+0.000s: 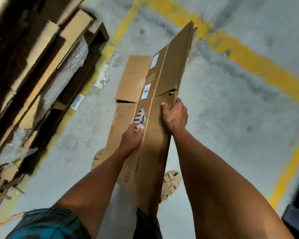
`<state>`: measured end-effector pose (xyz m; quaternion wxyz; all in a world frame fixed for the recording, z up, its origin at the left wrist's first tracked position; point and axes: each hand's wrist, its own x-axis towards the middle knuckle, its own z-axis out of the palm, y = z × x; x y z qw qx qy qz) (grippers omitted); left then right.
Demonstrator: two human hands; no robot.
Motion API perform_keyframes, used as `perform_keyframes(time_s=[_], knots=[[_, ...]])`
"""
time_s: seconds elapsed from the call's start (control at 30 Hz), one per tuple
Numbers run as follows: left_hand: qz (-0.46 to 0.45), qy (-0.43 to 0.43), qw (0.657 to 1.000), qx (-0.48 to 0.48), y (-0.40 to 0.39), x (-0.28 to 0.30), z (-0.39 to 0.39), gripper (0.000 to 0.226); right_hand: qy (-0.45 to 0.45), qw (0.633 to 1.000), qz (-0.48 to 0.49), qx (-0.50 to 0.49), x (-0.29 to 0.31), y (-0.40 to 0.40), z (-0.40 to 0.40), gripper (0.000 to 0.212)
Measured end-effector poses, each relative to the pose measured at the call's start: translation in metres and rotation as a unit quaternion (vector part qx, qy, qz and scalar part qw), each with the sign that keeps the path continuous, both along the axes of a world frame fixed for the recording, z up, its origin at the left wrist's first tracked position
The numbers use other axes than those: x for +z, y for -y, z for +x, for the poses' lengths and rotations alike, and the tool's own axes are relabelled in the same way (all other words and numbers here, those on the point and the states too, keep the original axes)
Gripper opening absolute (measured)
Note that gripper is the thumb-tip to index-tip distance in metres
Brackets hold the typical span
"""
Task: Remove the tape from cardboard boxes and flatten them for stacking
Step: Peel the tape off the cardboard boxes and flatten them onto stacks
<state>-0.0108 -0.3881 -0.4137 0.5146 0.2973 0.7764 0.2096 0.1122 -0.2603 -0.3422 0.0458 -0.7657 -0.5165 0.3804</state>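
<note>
Head view: both hands hold flattened box pointing away.

a grey concrete floor fills the view, mottled and stained, crossed by worn yellow painted lines that run from 12 o'clock down toward 3 o'clock, with another stretch at 4 o'clock and one slanting along the left from 11 toward 8 o'clock. from 9 to 11 o'clock stands a dark wooden pallet loaded with brown sheets and crinkled clear plastic wrap, a white printed label lying on the floor just beside it. the light is soft and even, brighter on the floor at the upper right, with deep shadow at the far left edge.
</note>
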Motion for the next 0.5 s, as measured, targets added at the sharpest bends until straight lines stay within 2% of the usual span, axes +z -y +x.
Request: perform_keyframes(time_s=[0.17, 0.33, 0.5], knots=[[0.006, 0.054, 0.997, 0.063, -0.063, 0.115, -0.022, 0.057, 0.038, 0.998, 0.028, 0.04, 0.158, -0.042, -0.065, 0.032], [0.029, 0.11, 0.99, 0.088, -0.108, 0.255, -0.048, 0.059, 0.066, 0.992, 0.072, 0.083, 0.332, -0.064, -0.097, 0.035], [0.037, 0.175, 0.977, 0.114, -0.12, 0.385, -0.079, 0.088, 0.057, 0.98, 0.126, 0.146, 0.526, -0.087, -0.108, 0.038]])
